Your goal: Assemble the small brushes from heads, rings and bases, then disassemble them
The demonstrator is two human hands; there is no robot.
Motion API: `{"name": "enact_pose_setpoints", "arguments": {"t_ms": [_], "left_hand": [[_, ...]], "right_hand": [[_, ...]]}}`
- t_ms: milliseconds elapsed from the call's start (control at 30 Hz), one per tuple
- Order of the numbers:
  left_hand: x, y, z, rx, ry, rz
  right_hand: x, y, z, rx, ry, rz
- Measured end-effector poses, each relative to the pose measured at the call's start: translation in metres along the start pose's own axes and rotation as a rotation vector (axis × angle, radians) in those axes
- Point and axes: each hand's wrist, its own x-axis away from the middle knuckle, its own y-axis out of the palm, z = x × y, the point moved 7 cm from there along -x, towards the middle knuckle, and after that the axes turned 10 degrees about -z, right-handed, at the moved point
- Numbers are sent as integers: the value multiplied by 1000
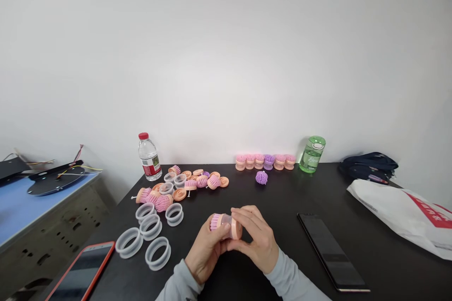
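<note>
Over the near middle of the black table (282, 202), the left hand (208, 248) curls round the left part of a brush (228, 220), the right hand (260, 237) pinching its right end; held sideways, it shows a translucent middle, peach base (237, 230), pink bristles (213, 222) facing left

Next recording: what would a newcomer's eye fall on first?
Probably the left hand and right hand, gripping a pink brush at front centre. Then the row of brushes, one purple among pinks, near the wall. The clear rings stand out at left on the black table.
</note>
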Motion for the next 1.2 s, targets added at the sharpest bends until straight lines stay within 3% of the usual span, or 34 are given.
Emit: {"name": "enact_pose_setpoints", "arguments": {"t_ms": [67, 167, 267, 400, 533, 700, 867, 1000, 1200], "left_hand": [[0, 2, 1, -9, 4, 1], [0, 6, 5, -101, 52, -11], [-1, 9, 12, -299, 159, -13], [-2, 6, 16, -416, 198, 29], [3, -2, 23, -394, 228, 133], [5, -7, 29, -386, 258, 194], [6, -4, 36, -630, 292, 220], [7, -6, 44, -829, 311, 265], [10, 9, 54, -1129, 497, 208]], "right_hand": [[2, 1, 6, 34, 72, 30], [8, 4, 22, 72, 297, 20], [13, 14, 37, -55, 517, -96], [17, 21, 47, -273, 640, -201], [19, 19, 52, -490, 645, -169], [12, 18, 48, -526, 483, -177], [20, 29, 63, -597, 627, -167], [19, 30, 64, -630, 592, -100], [20, 46, 66, -646, 628, -176]]}}
